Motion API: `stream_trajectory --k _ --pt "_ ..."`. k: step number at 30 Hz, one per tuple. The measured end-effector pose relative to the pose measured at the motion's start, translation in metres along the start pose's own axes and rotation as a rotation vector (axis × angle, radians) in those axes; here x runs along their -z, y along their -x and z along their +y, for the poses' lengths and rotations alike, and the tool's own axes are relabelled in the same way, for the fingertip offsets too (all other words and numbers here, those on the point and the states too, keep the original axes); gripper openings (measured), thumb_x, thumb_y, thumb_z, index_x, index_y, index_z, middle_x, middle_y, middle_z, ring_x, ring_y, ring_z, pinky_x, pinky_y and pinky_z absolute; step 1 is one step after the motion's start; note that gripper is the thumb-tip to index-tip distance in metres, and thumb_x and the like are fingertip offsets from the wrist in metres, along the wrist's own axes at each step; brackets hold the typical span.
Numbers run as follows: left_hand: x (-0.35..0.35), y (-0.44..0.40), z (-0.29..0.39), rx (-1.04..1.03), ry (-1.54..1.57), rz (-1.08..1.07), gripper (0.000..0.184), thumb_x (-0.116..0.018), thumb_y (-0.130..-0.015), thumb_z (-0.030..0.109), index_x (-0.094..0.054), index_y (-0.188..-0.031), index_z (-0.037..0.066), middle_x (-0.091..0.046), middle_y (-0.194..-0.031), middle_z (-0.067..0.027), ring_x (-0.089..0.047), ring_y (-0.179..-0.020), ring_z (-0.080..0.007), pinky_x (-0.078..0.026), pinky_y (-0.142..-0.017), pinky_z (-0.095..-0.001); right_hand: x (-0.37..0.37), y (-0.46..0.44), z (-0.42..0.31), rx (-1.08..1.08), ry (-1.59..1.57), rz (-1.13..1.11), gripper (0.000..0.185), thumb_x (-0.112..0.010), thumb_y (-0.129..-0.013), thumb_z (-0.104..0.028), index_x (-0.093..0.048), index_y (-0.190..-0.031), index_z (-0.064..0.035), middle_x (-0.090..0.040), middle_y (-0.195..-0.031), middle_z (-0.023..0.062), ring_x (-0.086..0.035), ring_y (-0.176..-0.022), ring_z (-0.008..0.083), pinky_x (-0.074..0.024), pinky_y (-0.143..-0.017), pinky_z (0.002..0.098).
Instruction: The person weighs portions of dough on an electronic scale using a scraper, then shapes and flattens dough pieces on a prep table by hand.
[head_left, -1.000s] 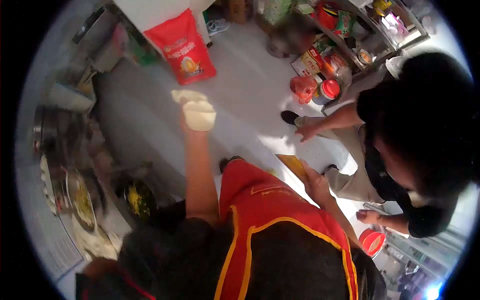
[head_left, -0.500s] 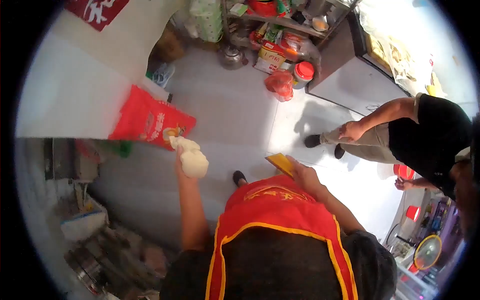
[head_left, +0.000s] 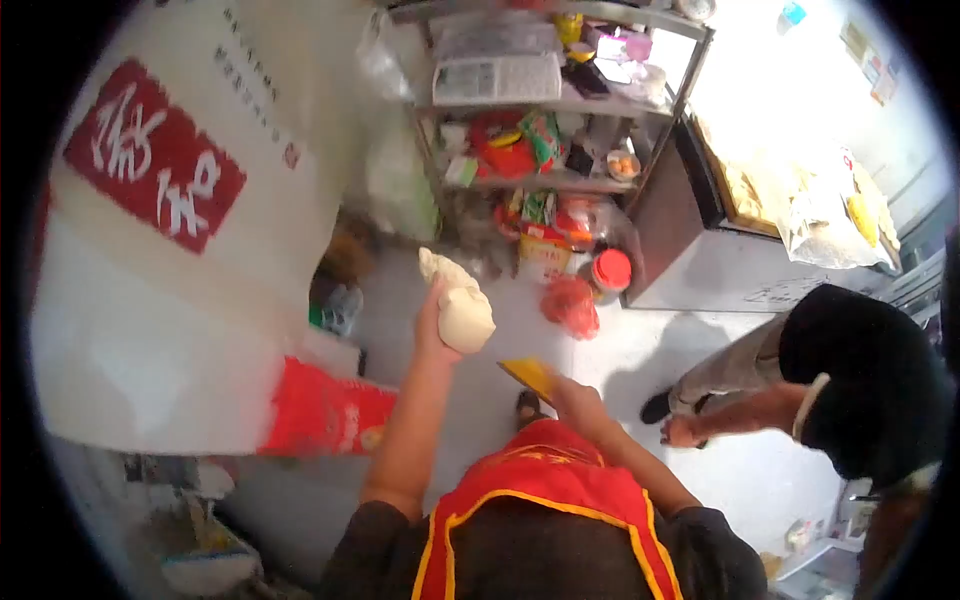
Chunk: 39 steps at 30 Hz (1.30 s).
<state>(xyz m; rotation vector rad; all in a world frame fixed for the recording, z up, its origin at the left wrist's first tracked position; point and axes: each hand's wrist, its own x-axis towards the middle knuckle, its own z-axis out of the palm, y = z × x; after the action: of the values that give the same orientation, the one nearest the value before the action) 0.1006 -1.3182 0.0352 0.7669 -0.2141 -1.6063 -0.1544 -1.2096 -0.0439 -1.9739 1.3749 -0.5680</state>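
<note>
Cream dough [head_left: 466, 318] in left hand [head_left: 432, 322], fingers curled round, probably against sagging; at its 4 o'clock, right hand [head_left: 580, 402], fingers closed on yellow scraper [head_left: 527, 375], apparently; blurred.

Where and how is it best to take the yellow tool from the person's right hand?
I would pinch the yellow tool at its exposed end, coming from the person's front left: that part looks flat and points away from the right hand, which covers the other end.

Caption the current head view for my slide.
Pale dough-like mass in the left hand, flat yellow tool in the right hand, shelves beyond.
</note>
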Motion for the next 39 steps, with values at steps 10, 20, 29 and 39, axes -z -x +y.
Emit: stream_trajectory --k 10,20,29,39 --pt "-0.119 -0.223 0.084 0.039 0.073 -0.082 0.042 -0.05 -0.089 0.05 -0.054 -0.116 0.017 -0.06 -0.112 -0.0042 -0.058 -0.105 -0.0278 -0.045 -0.09 -0.0533 0.06 -0.128 0.025 -0.108 0.011 0.146 0.055 -0.057 -0.08 -0.011 -0.043 -0.132 -0.0163 -0.062 -0.096 0.0214 -0.062 -0.078 0.0393 -0.0508 -0.069 0.0448" --pt "-0.26 -0.536 0.192 -0.013 0.146 -0.317 0.045 -0.04 -0.093 0.042 -0.04 -0.128 0.014 -0.047 -0.128 -0.0071 -0.047 -0.119 -0.0277 -0.03 -0.102 -0.0577 0.053 -0.206 0.023 -0.57 -0.123 0.558 0.053 -0.053 -0.086 -0.005 -0.04 -0.136 -0.0141 -0.061 -0.108 0.0212 -0.062 -0.098 0.0366 -0.0486 -0.081 0.0394" --pt "-0.242 -0.61 0.231 0.104 -0.158 -0.114 0.03 -0.035 -0.094 0.023 -0.052 -0.11 0.004 -0.056 -0.106 -0.0122 -0.052 -0.105 -0.0279 -0.032 -0.098 -0.0566 0.065 -0.302 -0.004 -0.54 -0.223 0.696 0.052 -0.051 -0.086 -0.003 -0.037 -0.136 -0.0046 -0.056 -0.117 0.0239 -0.057 -0.108 0.0347 -0.0439 -0.091 0.0365" --pt "-0.206 -0.579 0.289 -0.427 -0.839 -0.241 0.045 -0.059 -0.087 0.018 -0.044 -0.128 0.01 -0.043 -0.131 -0.0081 -0.04 -0.121 -0.0236 -0.033 -0.106 -0.0448 0.101 -0.358 0.016 -0.463 -0.119 0.653 0.053 -0.053 -0.086 -0.005 -0.038 -0.136 -0.0124 -0.06 -0.112 0.023 -0.061 -0.102 0.0351 -0.0494 -0.084 0.0387"
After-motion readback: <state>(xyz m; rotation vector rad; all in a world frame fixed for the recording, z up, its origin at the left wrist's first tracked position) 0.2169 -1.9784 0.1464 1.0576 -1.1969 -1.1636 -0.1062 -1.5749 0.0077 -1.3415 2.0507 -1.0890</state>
